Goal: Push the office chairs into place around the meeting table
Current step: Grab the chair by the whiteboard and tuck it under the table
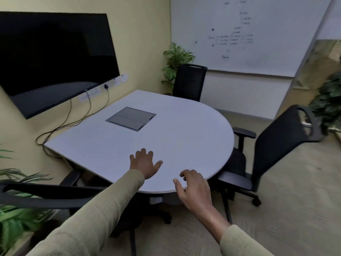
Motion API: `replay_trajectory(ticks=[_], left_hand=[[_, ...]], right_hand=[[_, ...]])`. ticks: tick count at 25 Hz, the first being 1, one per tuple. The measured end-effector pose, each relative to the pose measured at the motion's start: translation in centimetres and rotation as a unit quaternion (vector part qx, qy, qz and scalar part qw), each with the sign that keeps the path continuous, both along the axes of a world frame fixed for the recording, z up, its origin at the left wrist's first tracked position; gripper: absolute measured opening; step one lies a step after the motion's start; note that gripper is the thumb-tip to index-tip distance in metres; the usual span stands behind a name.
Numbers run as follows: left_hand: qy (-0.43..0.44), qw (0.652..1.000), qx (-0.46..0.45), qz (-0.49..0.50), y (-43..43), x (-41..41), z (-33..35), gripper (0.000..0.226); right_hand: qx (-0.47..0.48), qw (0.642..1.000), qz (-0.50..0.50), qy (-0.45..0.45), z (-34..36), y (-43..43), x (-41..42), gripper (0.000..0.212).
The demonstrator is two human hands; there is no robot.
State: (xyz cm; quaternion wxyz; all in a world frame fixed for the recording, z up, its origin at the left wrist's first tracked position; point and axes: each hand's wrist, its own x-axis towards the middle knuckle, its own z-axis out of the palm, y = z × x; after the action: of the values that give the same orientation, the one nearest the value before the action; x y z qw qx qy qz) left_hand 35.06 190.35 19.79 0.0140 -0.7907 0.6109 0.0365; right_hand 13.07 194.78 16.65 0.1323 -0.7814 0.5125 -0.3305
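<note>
At the near left a black chair (51,193) stands beside the potted plant (16,217), its backrest close under my left sleeve and its seat tucked partly under the tabletop (166,130); I judge that one more or less in place. My left hand (144,164) lies over the near part of the tabletop, fingers spread and loose, gripping nothing; I can't tell whether the palm actually touches the surface. In the middle of the tabletop sits the closed cable hatch (131,118). My right hand (193,189) hovers at the near rounded edge, fingers half curled, also empty. At the far side a second chair (190,82) stands against the far edge in front of the corner plant, apparently pushed in. On the right, the third chair (276,146) has the front of its seat at the tabletop's curved edge but sits turned at an angle, backrest leaning out to the right.

So I'm between chairs, both hands free. The right chair seems to be the one left: I would step round to the right, take the top of its backrest with both hands, swing it square to the tabletop and roll it in, watching that the armrest (244,134) clears the edge.
</note>
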Motion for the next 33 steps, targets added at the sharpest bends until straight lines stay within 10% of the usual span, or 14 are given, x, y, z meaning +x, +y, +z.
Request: replay_trajectory(ticks=[12, 33], left_hand=[[0.007, 0.993, 0.043, -0.107, -6.9, -33.5, -2.5, 0.063], [0.003, 0.992, 0.030, -0.126, -48.6, -62.1, -0.8, 0.061]], right_hand=[[0.001, 0.986, -0.160, 0.047, -1.4, -6.0, -32.2, 0.030], [0.041, 0.968, -0.232, 0.087, -2.4, -42.4, -65.8, 0.031]])
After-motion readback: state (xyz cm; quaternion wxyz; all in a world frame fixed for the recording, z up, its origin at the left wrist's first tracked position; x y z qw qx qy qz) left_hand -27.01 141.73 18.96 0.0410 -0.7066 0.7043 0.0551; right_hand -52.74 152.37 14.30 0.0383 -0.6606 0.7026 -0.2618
